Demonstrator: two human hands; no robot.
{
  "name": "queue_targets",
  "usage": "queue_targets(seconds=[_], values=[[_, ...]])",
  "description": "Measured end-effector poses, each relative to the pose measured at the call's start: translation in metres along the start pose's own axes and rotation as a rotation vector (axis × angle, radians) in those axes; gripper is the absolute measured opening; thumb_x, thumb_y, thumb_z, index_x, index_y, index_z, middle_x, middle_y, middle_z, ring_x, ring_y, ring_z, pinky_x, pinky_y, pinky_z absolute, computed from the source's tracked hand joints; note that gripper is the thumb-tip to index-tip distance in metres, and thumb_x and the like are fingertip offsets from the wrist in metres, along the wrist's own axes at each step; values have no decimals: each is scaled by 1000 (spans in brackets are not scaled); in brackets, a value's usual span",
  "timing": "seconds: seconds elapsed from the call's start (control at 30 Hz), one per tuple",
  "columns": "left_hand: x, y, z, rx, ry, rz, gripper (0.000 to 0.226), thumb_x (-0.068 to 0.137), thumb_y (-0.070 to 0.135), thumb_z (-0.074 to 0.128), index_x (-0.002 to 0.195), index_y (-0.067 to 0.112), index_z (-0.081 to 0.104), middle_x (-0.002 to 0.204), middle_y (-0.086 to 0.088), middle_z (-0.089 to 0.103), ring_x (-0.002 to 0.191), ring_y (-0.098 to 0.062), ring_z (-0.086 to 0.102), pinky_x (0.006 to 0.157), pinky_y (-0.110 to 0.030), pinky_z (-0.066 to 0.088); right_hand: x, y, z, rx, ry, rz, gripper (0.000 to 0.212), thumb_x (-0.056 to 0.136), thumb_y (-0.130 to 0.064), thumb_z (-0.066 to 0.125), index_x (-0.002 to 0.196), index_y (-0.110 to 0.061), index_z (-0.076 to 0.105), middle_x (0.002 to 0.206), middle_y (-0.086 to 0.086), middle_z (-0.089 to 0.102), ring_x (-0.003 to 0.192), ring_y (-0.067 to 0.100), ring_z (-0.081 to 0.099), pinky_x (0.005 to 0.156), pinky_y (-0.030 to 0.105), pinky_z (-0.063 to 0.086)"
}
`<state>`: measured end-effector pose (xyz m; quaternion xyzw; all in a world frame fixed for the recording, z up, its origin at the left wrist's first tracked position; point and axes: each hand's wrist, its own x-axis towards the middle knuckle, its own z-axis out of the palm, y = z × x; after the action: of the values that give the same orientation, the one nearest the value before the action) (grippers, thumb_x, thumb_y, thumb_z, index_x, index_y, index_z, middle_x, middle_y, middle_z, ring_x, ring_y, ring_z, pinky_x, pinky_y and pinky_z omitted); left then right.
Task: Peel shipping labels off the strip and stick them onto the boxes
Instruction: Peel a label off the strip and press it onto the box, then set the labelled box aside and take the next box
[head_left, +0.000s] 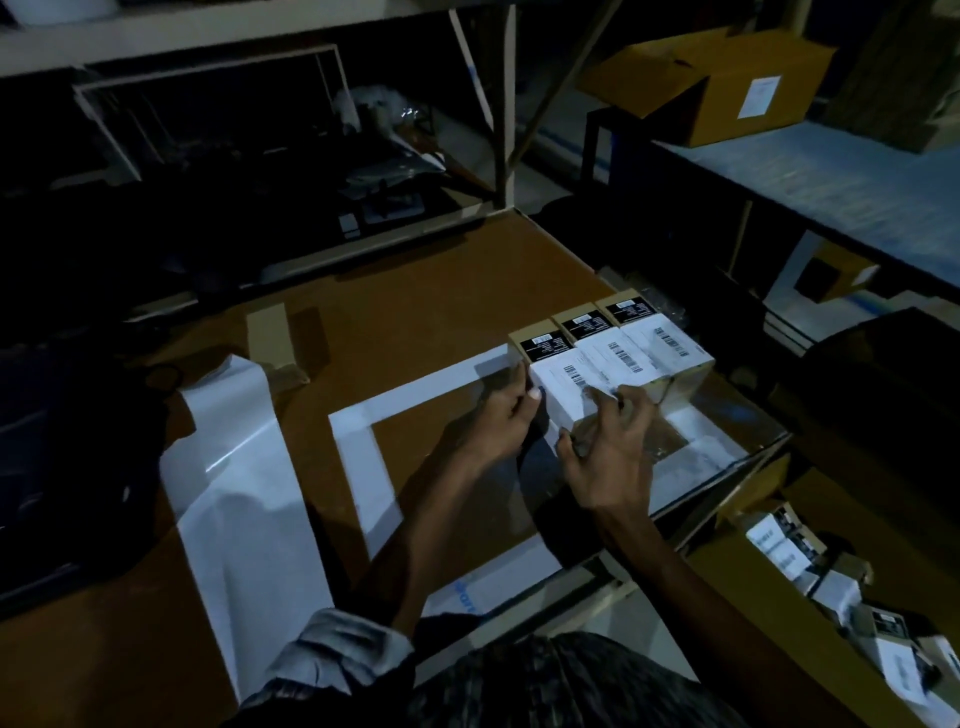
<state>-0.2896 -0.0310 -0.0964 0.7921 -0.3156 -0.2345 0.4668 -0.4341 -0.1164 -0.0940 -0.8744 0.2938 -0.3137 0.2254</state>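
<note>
Both hands press a shipping label onto the nearest box.

Head view: three small boxes sit side by side on the brown table. The left hand braces the nearest box at its left side, fingers loosely curled; the right hand spreads its fingertips on that box's label. The empty backing strip lies well left.

Label text and barcodes on the three boxes too small and blurred to read. Near corner of the closest box hidden behind the right hand; its left side partly covered by the left hand. Whether the fingers pinch a label edge: can't tell. Backing strip cut off near the sleeve. Shelf contents top left lost in dark. Box pile bottom right cut by frame edge, blurry.
</note>
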Motion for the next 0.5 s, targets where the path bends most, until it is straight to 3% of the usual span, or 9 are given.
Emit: queue_targets(seconds=[0.13,0.2,0.27,0.33,0.4,0.5], values=[[-14,-2,-38,-38,87,-16,37,105,26,50,141,20,56,132,4,62,116,-11,60,82,-15,48,1,-8,1,-43,8,17,56,84,-26,75,133,-17,51,141,13,30,121,31,48,80,36,53],[-18,-12,-65,-15,218,-79,30,102,27,56,127,16,68,123,-1,69,107,-13,65,83,-22,52,-1,-12,1,-6,53,-43,49,86,-22,72,131,-12,54,139,16,33,115,24,47,80,31,50],[-24,-26,-95,-24,344,-104,20,101,29,58,102,19,76,104,-6,76,95,-18,70,86,-35,54,-3,-16,5,67,60,-96,46,85,-16,72,128,-9,56,137,16,35,108,18,47,78,27,48],[-30,-41,-128,40,485,-120,27,102,30,57,85,20,75,87,-6,76,82,-21,71,79,-36,56,-6,-20,12,126,9,-143,48,83,-12,74,128,-9,57,138,14,35,104,23,54,78,23,48],[-30,-54,-162,134,632,-121,33,101,35,55,82,16,74,79,-6,75,72,-21,70,69,-33,54,-13,-25,20,169,-33,-207,48,81,-8,75,126,-8,59,139,14,38,97,24,60,73,18,47],[-20,-69,-203,337,753,-165,28,98,40,54,103,17,71,96,-5,74,80,-16,66,68,-31,51,-26,-35,34,243,-102,-301,38,87,-9,70,124,-9,60,134,11,42,106,19,55,72,31,54]])
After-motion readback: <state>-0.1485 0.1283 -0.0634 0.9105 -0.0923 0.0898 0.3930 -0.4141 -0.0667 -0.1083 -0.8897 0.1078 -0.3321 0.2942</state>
